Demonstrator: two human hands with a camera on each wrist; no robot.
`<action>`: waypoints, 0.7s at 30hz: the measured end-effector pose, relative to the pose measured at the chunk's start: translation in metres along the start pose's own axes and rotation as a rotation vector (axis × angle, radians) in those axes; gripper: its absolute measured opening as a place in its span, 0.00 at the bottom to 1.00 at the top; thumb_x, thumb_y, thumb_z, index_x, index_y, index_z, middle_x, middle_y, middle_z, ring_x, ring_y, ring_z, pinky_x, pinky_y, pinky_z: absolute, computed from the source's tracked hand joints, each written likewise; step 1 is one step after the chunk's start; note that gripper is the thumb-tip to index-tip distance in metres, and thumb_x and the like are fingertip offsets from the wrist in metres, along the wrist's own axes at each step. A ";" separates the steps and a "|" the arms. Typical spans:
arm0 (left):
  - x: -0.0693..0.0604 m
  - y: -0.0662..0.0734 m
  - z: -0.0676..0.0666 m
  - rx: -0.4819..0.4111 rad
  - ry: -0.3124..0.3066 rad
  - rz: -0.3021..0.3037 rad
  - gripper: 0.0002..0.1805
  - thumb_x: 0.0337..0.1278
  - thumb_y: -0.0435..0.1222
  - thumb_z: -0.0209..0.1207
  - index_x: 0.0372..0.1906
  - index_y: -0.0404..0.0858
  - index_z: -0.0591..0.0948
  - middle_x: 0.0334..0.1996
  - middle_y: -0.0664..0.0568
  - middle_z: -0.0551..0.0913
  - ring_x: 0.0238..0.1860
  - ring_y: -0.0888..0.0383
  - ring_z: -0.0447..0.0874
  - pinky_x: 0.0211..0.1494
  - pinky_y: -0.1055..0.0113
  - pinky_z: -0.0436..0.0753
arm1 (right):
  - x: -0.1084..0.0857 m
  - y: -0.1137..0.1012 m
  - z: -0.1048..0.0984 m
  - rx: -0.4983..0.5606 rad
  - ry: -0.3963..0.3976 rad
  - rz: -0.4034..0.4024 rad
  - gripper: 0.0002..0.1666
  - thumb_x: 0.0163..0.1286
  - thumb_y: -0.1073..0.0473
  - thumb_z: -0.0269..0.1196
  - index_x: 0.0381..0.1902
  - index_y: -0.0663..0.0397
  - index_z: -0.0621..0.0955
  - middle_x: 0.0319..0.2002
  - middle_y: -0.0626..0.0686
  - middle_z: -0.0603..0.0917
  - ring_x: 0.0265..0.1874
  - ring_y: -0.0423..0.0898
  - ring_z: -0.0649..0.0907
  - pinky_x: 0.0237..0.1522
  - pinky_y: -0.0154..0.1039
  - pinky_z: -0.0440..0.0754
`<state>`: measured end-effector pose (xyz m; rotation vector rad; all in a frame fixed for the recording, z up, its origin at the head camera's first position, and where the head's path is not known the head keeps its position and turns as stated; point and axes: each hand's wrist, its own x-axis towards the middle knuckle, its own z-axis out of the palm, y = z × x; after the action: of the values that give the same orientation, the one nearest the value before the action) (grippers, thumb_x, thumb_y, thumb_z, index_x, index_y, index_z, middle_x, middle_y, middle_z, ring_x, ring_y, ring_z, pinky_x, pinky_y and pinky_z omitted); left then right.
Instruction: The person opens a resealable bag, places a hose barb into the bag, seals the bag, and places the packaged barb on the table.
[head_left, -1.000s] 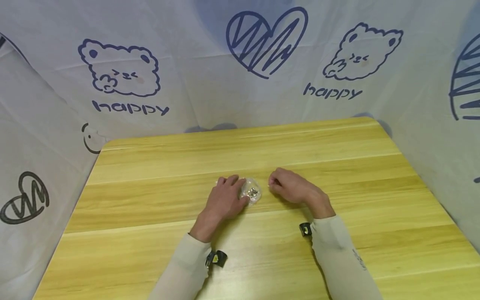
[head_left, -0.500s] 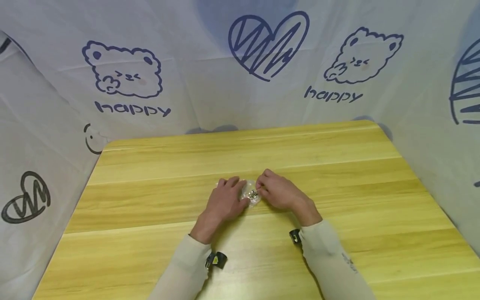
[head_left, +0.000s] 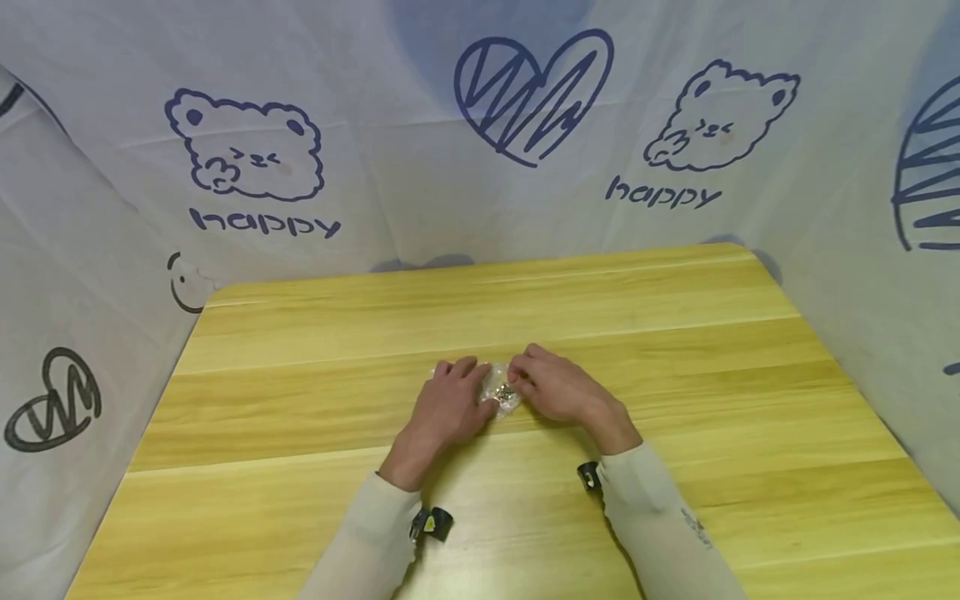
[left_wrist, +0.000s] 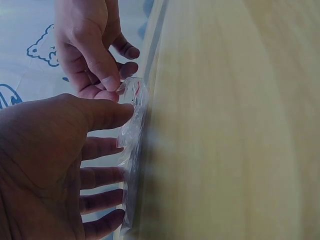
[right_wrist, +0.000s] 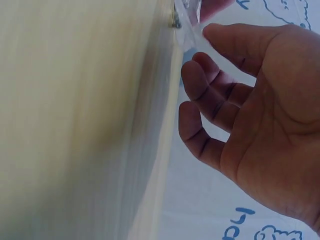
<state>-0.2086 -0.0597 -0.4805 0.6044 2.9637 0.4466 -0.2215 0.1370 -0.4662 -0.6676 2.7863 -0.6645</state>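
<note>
A clear plastic bag (head_left: 492,381) lies on the wooden table, with several small shiny metal pieces (head_left: 504,392) inside; their exact kind is too small to tell. My left hand (head_left: 448,402) rests on the bag's left part, its nearly straight fingers and thumb pressing it down. At the bag's right edge, my right hand (head_left: 558,387) pinches the plastic between thumb and index finger. In the left wrist view the bag (left_wrist: 131,130) stretches along the left fingertips up to the right hand's thumb. The right hand's other fingers (right_wrist: 192,117) are loosely bent and hold nothing.
The wooden table (head_left: 337,325) extends around both hands. White cloth (head_left: 390,125) printed with bears and hearts hangs behind it and at both sides. Dark straps with small devices (head_left: 432,523) sit at both wrists.
My right hand has moved left from beside the bag to its right edge, and now pinches there. The left hand has stayed on the bag. The head view has shifted slightly.
</note>
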 end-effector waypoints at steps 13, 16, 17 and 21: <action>0.002 -0.007 -0.003 -0.104 -0.009 0.006 0.32 0.63 0.52 0.56 0.69 0.44 0.69 0.68 0.43 0.70 0.64 0.41 0.68 0.65 0.50 0.71 | -0.009 0.014 -0.012 0.049 0.023 0.088 0.25 0.74 0.51 0.53 0.67 0.49 0.70 0.61 0.55 0.71 0.59 0.52 0.73 0.62 0.51 0.73; 0.003 -0.010 -0.006 -0.124 0.003 -0.012 0.33 0.64 0.53 0.55 0.70 0.45 0.68 0.69 0.44 0.69 0.66 0.41 0.66 0.67 0.49 0.69 | -0.009 0.016 -0.013 0.051 0.030 0.126 0.31 0.74 0.47 0.52 0.72 0.46 0.64 0.69 0.57 0.64 0.68 0.56 0.66 0.67 0.55 0.68; 0.003 -0.011 -0.007 -0.133 0.008 -0.019 0.33 0.64 0.53 0.55 0.71 0.45 0.67 0.69 0.44 0.69 0.66 0.40 0.66 0.67 0.49 0.68 | -0.009 0.017 -0.013 0.057 0.033 0.140 0.33 0.74 0.46 0.52 0.73 0.45 0.62 0.70 0.58 0.63 0.69 0.56 0.64 0.68 0.56 0.66; 0.004 -0.014 -0.013 -0.161 0.022 -0.058 0.33 0.65 0.54 0.54 0.72 0.47 0.66 0.69 0.46 0.68 0.66 0.41 0.65 0.66 0.47 0.69 | -0.010 0.020 -0.014 0.073 0.038 0.176 0.37 0.74 0.42 0.50 0.76 0.42 0.56 0.75 0.60 0.55 0.74 0.59 0.57 0.71 0.59 0.60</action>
<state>-0.2187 -0.0737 -0.4722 0.4976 2.9189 0.6824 -0.2244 0.1626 -0.4627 -0.3940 2.7975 -0.7452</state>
